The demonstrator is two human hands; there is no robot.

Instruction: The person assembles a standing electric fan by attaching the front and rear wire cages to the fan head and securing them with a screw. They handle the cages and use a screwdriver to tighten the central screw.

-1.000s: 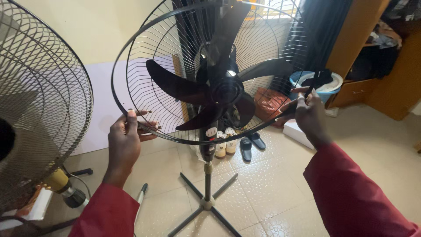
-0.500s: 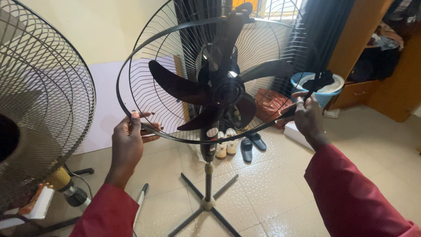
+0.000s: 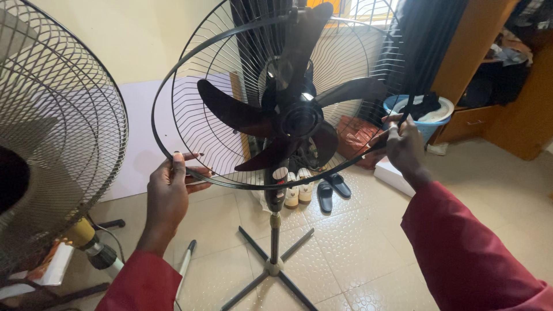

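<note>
Gripping the black rim band [image 3: 242, 185] of the fan guard with both hands, I have my left hand [image 3: 168, 193] closed on its lower left edge, thumb up over the ring and fingers curled behind the wire guard [image 3: 199, 124]. My right hand [image 3: 403, 147] is closed on the band at the right side, near a blue bucket [image 3: 429, 118] behind it. The band circles the rear guard of the standing fan, whose dark blades [image 3: 242, 112] sit bare in the middle. Below, the pole [image 3: 273, 230] runs down to a cross base [image 3: 271, 268] on the tiled floor [image 3: 357, 247]. A second fan's mesh guard [image 3: 57, 132] stands at my left. Slippers [image 3: 331, 190] lie behind the pole.
</note>
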